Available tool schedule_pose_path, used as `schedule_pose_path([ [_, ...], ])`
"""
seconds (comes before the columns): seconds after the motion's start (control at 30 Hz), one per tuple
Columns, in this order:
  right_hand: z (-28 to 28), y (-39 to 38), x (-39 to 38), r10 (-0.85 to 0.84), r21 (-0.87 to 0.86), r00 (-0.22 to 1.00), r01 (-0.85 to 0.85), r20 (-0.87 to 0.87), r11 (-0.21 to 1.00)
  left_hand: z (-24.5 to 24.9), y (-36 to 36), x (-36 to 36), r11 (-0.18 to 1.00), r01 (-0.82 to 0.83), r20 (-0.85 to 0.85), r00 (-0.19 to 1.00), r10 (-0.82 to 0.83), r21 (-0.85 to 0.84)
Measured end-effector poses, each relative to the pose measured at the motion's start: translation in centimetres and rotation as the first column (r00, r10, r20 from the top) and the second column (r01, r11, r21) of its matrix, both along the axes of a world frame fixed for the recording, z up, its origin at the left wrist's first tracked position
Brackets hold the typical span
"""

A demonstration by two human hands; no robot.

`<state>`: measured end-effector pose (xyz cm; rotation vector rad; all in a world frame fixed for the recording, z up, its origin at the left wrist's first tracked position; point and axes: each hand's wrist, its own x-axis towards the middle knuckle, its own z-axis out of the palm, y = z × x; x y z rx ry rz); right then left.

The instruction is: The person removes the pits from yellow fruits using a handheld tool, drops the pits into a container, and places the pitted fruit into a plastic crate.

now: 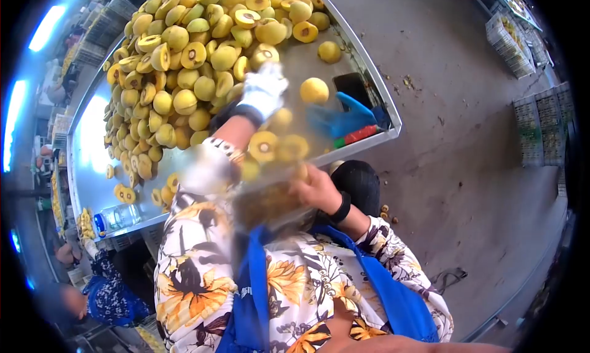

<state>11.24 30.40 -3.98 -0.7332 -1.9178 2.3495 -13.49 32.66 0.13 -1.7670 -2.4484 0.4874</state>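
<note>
My left hand [264,91], in a white glove, reaches over the edge of a big heap of yellow peaches [184,76], many of them cut in half with the stone showing. Its fingers are blurred and overlap the fruit there. Close to the table's near edge, my bare right hand [316,190] is closed, with a blurred yellowish bit at its fingertips; I cannot tell what it grips. Just past it lie cut peach halves [263,146]. A blurred brownish patch [267,206] shows below, in front of my lap.
The metal table [369,64] has a raised rim. At its right corner lie a blue glove [353,116], a dark phone-like slab [351,88] and a red-and-green item [356,136]. A clear bottle [117,219] lies front left. Crates [541,125] stand right; another person [117,291] is lower left.
</note>
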Motion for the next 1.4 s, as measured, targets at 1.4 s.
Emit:
schedule_pose_path([
  [1.4, -0.3, -3.1, 1.3, -0.164, 0.498, 0.955, 0.269, -0.246, 0.824, 0.5, -11.3, 3.5, 0.8, -0.236, 0.271, 0.958, 0.096, 0.551],
])
